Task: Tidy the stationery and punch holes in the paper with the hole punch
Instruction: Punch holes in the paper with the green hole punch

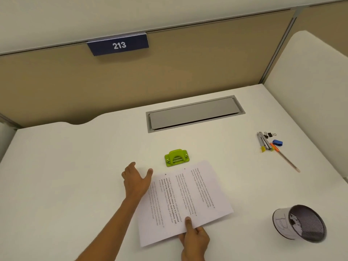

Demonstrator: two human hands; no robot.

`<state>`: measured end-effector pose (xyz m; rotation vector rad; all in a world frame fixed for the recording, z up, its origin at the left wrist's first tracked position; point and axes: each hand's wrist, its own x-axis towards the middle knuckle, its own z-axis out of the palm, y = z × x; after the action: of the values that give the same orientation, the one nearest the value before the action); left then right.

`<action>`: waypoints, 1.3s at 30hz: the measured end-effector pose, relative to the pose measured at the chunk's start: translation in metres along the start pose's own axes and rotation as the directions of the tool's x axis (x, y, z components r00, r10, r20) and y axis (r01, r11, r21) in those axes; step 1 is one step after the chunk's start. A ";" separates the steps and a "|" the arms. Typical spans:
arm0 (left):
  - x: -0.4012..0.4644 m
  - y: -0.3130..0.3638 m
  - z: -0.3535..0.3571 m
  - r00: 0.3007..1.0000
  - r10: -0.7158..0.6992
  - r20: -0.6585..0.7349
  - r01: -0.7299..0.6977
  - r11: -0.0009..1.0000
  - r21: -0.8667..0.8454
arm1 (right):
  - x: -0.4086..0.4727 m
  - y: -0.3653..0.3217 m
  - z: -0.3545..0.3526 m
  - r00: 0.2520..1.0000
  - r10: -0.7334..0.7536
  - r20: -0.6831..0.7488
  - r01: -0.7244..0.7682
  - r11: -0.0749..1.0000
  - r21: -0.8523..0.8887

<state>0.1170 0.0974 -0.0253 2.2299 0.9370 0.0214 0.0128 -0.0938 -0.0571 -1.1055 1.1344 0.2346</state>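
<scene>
A printed sheet of paper (188, 196) lies on the white desk (75, 166), with two small punched holes near its far edge. My right hand (194, 239) pinches its near edge, thumb on top. My left hand (136, 178) hovers spread beside the paper's left far corner, holding nothing. A green hole punch (176, 157) stands just beyond the paper. At the far right lie a metal stapler (263, 141), black binder clips (269, 134), a blue eraser-like piece (277, 142), a yellow piece (263, 149) and an orange-capped pen (285, 158).
A black mesh pen holder (299, 224) lies tipped over at the near right. A grey cable hatch (194, 113) is set into the desk's back. Beige partition walls with a "213" sign (118, 45) enclose the desk; a white panel stands at right.
</scene>
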 end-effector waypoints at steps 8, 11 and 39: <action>-0.054 -0.058 -0.028 0.909 -0.280 0.310 0.392 0.828 -0.401 | -0.017 0.000 0.012 0.999 -0.023 0.041 0.022 1.000 0.022; -0.065 -0.069 -0.025 0.878 -0.228 0.422 0.435 0.747 -0.503 | -0.022 0.003 0.019 0.998 -0.029 0.049 0.029 0.999 0.018; -0.060 -0.071 -0.063 0.949 -0.065 0.309 0.236 0.795 -0.559 | 0.055 -0.159 0.010 0.727 -0.092 0.680 0.540 0.689 -0.484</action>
<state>0.0114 0.1322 -0.0074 1.5234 0.8124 -0.0623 0.1478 -0.1831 -0.0089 -1.6855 0.2013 0.6911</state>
